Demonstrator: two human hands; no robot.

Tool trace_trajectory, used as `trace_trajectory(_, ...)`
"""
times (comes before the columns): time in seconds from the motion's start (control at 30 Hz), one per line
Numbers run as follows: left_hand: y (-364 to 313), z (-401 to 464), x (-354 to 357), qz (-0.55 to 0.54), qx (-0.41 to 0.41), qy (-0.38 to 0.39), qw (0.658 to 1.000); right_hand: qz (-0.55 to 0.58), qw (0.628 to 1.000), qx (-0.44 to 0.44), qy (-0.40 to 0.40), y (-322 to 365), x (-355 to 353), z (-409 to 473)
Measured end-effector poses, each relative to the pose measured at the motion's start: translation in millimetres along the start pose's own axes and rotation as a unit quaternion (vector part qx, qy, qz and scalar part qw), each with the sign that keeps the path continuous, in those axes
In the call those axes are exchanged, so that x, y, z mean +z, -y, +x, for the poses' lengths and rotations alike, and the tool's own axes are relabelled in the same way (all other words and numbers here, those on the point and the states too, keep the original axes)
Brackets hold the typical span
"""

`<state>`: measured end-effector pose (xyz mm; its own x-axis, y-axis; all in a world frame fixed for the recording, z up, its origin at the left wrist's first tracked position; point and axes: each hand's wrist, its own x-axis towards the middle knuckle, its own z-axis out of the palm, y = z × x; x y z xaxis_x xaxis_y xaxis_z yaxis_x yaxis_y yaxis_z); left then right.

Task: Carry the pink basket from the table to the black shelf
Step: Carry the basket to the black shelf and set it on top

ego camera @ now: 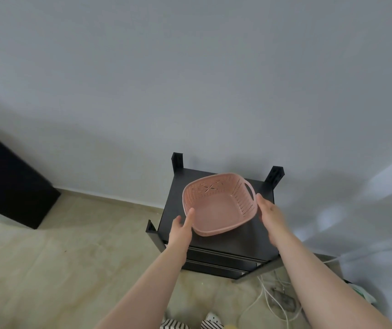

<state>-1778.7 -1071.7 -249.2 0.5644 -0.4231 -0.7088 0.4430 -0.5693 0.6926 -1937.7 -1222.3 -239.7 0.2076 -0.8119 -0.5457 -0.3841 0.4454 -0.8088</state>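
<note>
The pink basket (216, 210), perforated and empty, is tilted over the top of the black shelf (245, 238); I cannot tell whether its bottom rests on the shelf. My left hand (180, 230) grips the basket's near-left rim, thumb on the edge. On the other side, my right hand (272, 217) holds the right rim just below the handle opening. Both forearms reach in from the bottom of the view.
The shelf stands against a grey wall, with lower tiers visible under its top. A dark cabinet (7, 184) is at the left. White cables (268, 302) lie on the beige floor to the shelf's right. My striped slippers (210, 322) show at the bottom edge.
</note>
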Motion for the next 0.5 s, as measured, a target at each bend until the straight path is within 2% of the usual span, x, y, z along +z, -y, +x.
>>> trace_trajectory(0.5, 1.0, 8.8, 23.4, -0.070, 0.004, 0.013, 0.997, -0.051, 0.998, -0.010, 0.033, 1.1, 16.4, 17.7)
